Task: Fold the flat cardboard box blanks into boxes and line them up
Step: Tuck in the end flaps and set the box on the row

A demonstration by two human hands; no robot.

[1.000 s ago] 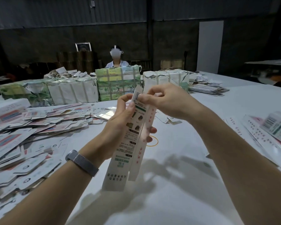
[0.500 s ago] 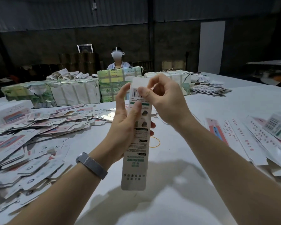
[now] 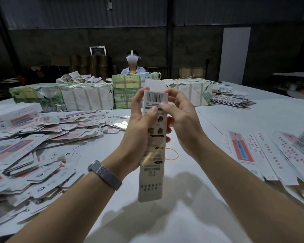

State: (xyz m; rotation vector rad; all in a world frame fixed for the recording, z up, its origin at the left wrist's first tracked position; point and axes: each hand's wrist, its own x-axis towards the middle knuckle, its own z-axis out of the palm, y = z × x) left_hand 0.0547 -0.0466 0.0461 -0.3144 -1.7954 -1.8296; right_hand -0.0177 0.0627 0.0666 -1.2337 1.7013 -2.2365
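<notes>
Since the frame 0.5 s back: the box [image 3: 152,146] stands nearly upright now and squarer to the camera, barcode end up, its white top flap raised above the fingertips. The right hand [image 3: 181,123] has come down from the top edge to the upper right side; the left hand [image 3: 140,127] has shifted little.

Pose: both forearms reach in from the near edge of the counter [image 3: 218,123] and meet above its middle. Left hand is curled round the box's left side, thumb pressed on the printed front below the barcode, fingers behind. Right hand pinches the upper right edge, thumb on the front beside the left thumb, fingers curled behind. A watch [image 3: 104,174] sits on the left wrist.

Box is held clear of the counter, between the 2 hands, lower end hanging toward the near edge.

A loose heap of flat blanks [image 3: 30,146] covers the counter's left side; more blanks [image 3: 274,155] lie fanned along the right edge. A rubber band [image 3: 172,154] lies on the counter just behind the box. Wrapped bundles [image 3: 88,97] line the far edge.
</notes>
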